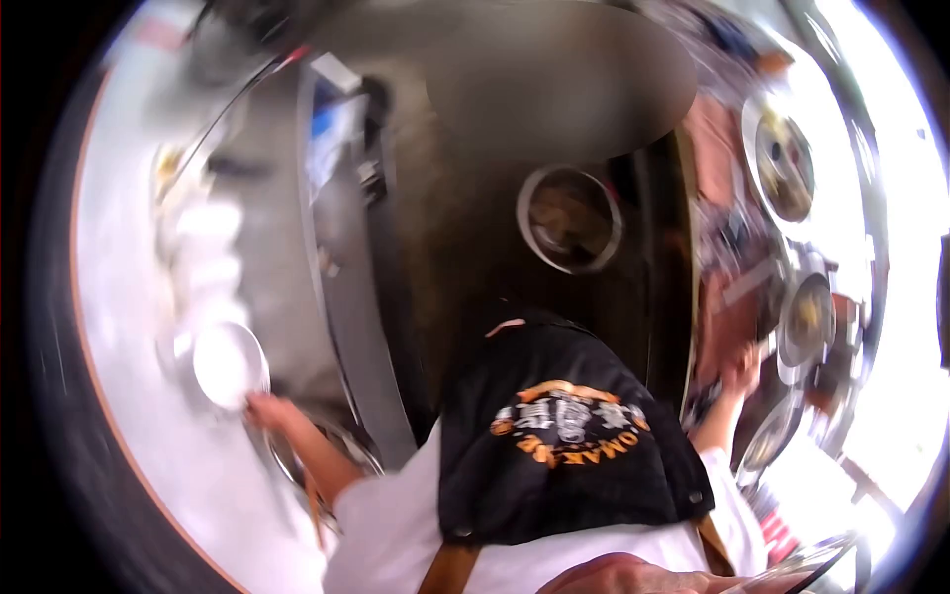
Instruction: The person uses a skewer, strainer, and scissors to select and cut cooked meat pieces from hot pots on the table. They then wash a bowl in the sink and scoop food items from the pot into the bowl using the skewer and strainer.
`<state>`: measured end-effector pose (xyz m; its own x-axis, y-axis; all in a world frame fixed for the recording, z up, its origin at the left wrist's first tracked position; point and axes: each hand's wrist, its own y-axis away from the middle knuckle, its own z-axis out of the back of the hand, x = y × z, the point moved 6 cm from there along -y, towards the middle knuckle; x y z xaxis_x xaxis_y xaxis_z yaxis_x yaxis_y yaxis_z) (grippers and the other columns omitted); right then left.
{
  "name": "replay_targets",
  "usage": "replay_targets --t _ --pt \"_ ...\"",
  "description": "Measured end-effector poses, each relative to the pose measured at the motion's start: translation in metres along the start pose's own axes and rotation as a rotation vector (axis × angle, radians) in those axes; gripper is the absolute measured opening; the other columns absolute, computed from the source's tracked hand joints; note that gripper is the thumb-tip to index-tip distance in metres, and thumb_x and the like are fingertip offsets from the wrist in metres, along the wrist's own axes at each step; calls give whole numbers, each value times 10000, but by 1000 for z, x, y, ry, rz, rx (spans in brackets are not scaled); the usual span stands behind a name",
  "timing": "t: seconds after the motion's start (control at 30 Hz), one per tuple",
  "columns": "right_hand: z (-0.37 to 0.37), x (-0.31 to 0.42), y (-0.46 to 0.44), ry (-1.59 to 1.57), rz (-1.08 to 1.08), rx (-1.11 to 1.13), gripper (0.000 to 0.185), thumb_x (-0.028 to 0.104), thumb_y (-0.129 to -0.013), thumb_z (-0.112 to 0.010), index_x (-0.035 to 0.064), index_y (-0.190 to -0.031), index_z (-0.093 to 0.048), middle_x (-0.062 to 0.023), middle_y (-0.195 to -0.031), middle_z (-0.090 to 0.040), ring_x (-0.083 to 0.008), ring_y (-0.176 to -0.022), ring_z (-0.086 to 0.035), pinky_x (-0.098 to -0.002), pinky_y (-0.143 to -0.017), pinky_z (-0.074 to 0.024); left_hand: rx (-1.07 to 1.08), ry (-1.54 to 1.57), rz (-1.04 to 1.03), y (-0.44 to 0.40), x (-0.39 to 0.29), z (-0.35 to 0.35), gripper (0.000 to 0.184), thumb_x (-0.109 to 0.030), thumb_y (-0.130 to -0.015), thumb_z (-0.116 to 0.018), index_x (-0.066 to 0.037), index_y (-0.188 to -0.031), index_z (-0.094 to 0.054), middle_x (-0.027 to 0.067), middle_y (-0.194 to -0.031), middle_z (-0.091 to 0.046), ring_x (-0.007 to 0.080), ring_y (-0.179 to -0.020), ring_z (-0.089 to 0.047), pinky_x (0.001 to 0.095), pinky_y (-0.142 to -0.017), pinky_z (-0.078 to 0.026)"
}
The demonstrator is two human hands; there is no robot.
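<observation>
At the lower left, my left hand (265, 410) grips the rim of a white bowl (230, 364) over the pale counter. More white bowls (210, 243) stand in a row behind it, smeared by motion. My right hand (740, 370) is on the other side, at the cooking counter, with its fingers curled. What it holds, if anything, is too blurred to make out. Closest to it are a round metal pan (772, 436) and another round pan (807, 315) with yellowish food in it.
A large round metal pot (616, 233) with dark contents stands on the floor ahead. On the right is a big round vessel (782, 163) holding food. A steel counter edge (371, 346) runs along the left. A round metal container (346, 445) sits under my left forearm.
</observation>
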<state>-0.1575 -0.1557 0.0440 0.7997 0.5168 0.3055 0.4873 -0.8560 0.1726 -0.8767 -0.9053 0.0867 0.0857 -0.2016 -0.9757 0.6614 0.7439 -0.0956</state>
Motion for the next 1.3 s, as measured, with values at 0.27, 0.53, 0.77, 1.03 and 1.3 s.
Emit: replay_targets --t 0.27,0.53,0.77,1.03,1.3 --pt "85 33 22 242 265 -498 240 240 -1020 -399 30 -1067 -506 8 -732 -432 -78 -533 -395 -204 -471 -326 1230 -183 -114 467 -7 -223 121 -92 -826 -546 15 -841 -602 93 -800 -607 183 -754 -568 336 -706 -469" --pt "74 103 50 348 220 -668 252 229 -995 -461 3 -1084 -531 -4 -769 -553 -92 -565 -488 -194 -497 -402 1842 88 -313 757 -132 -172 273 -83 -804 -624 -68 -655 -395 -19 -620 -428 87 -593 -397 271 -556 -362" --pt "57 128 65 384 160 -743 307 316 -954 -557 44 -1087 -606 -15 -727 -620 -73 -559 -554 -164 -469 -445 2079 31 -208 830 -129 -117 228 -45 -805 -624 -80 -683 -435 -30 -696 -439 95 -661 -409 276 -615 -361" --pt "57 53 180 663 350 -1050 233 297 -928 -579 78 -1004 -604 -14 -696 -578 -103 -535 -525 -244 -499 -431 2583 82 -458 895 -70 -66 188 -42 -809 -627 -3 -935 -493 11 -824 -508 96 -721 -457 240 -675 -411" --pt "72 -305 559 -135 648 -1976 158 233 -937 -547 91 -990 -593 -20 -700 -575 -108 -532 -541 -239 -450 -440 3638 -164 -268 939 -18 123 335 49 -852 -516 48 -1187 -498 93 -1084 -610 146 -943 -607 258 -847 -478"
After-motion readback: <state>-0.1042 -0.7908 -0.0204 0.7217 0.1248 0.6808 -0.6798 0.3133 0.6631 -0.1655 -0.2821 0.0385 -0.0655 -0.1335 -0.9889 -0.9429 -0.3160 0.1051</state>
